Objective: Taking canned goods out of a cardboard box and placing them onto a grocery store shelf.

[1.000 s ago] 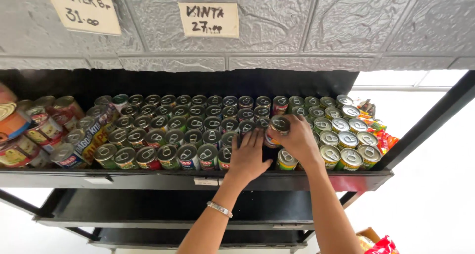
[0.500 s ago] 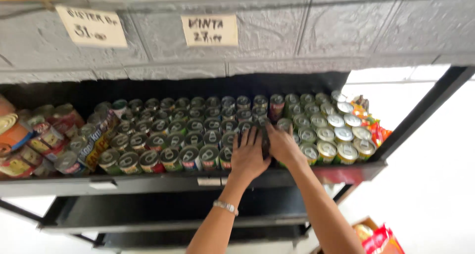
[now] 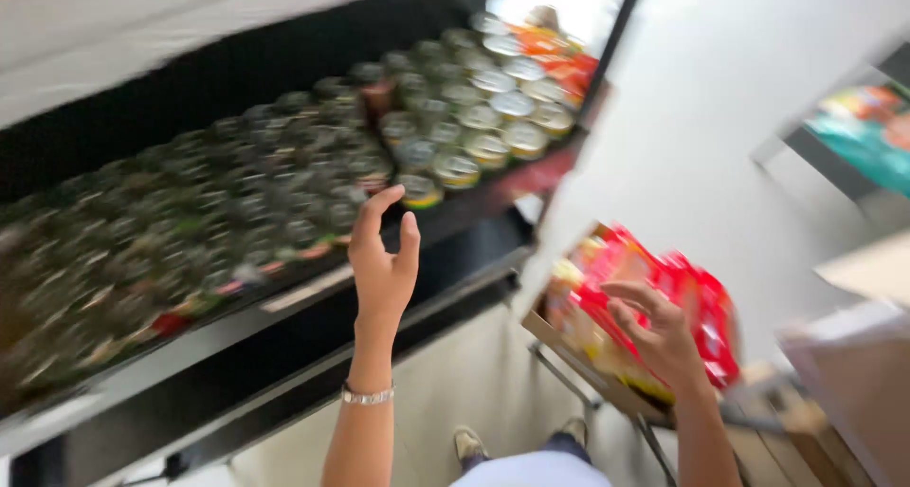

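The left hand point(image 3: 382, 259) is raised with its fingers loosely spread and empty, the fingertips just in front of the shelf edge point(image 3: 284, 293) and close to the front row of cans point(image 3: 417, 155). A thin silver bracelet point(image 3: 367, 395) sits on that wrist. The right hand point(image 3: 657, 333) is open too, fingers curled slightly, holding nothing; it hangs over a cardboard box point(image 3: 569, 349) that holds red packets point(image 3: 664, 297), and whether it touches them cannot be told through the blur. The cans stand upright in tight rows across the dark shelf, the nearer, right-hand ones showing pale lids, the left-hand ones smeared by motion. A lower black shelf point(image 3: 284, 392) runs beneath. Below the arms a shoe point(image 3: 469, 443) shows on the pale floor point(image 3: 720, 136). At the far right another rack point(image 3: 858, 131) carries colourful packages.
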